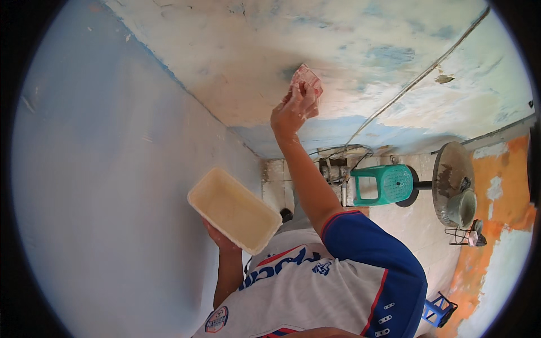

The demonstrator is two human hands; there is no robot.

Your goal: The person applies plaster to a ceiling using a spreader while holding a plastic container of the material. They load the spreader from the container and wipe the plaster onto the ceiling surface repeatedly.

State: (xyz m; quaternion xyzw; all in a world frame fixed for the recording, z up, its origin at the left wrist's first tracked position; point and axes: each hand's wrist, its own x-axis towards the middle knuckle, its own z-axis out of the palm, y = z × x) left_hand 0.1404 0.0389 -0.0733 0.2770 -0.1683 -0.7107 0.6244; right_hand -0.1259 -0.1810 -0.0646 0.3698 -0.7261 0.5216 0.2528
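My right hand (293, 111) is raised to the patchy wall (236, 67), its fingers closed on a thin, flat pinkish-red piece (307, 76) smeared with white. That piece lies against or very near the wall; whether it is a sheet or a stiff scraper I cannot make out. Whitish smears mark the fingers. Lower down, my left hand (220, 235) grips a cream rectangular tub (228, 205) from below and the side. The tub is tilted, its open top facing up toward me. Some pale residue coats its inside.
A smooth bluish-grey wall (112, 169) meets the patchy one at a corner. A cable (417, 79) runs along the patchy wall. To the right stand a green plastic stool (389, 185), a round table (448, 163) bearing a bucket (463, 208), and a blue stool (437, 311).
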